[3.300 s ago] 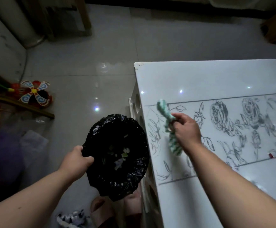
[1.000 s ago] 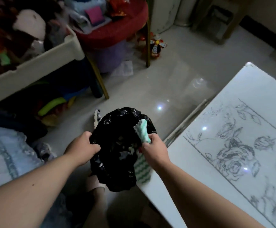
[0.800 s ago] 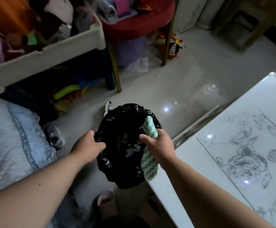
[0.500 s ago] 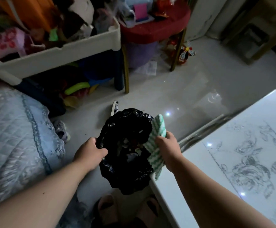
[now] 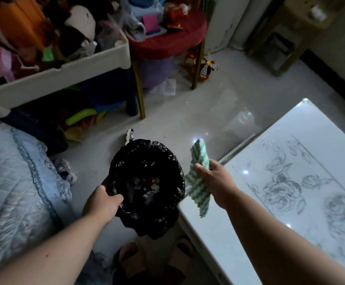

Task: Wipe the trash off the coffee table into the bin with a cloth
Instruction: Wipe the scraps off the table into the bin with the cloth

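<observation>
Now the right hand (image 5: 214, 179), gripping the cloth (image 5: 200, 177), has left the bin (image 5: 147, 161) rim.

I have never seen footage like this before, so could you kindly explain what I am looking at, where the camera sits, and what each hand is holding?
There is no machine here: a person wears a wide-angle camera on the head, looking down at their own bare arms. The left hand grips the rim of a bin lined with a crinkled black plastic bag, which holds scraps. The right hand holds a green-and-white striped cloth beside the bin, at the corner of a glossy white coffee table printed with grey roses. The part of the table in view shows no trash.
</observation>
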Available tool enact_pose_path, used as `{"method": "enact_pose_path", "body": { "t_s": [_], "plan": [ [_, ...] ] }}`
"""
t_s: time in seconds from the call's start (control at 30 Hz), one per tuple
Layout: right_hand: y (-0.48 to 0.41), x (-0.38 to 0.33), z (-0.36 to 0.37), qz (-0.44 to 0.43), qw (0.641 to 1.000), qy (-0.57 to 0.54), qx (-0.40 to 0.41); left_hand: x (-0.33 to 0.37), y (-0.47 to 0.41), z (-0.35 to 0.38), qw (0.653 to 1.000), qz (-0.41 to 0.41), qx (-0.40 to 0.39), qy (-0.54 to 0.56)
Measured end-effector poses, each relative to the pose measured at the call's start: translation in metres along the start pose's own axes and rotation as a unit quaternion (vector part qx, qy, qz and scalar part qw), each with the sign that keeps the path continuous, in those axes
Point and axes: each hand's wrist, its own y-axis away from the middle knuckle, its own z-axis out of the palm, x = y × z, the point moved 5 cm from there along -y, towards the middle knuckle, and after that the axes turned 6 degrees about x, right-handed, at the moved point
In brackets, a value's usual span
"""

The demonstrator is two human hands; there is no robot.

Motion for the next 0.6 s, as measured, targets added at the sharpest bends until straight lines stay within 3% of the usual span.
{"method": "enact_pose_path", "body": {
  "t_s": [0.2, 0.4, 0.6],
  "plan": [
    [0.032, 0.013, 0.000, 0.004, 0.998, -0.008, -0.060, -0.014, 0.023, -0.001, 0.999, -0.014, 0.032, 0.012],
    [0.053, 0.033, -0.017, -0.021, 0.997, 0.027, -0.068, -0.047, 0.060, 0.010, 0.991, -0.067, 0.060, 0.102],
    [0.075, 0.059, -0.049, -0.049, 0.995, 0.008, -0.082, -0.085, 0.131, 0.028, 0.967, -0.141, 0.143, 0.157]
  ]
}}
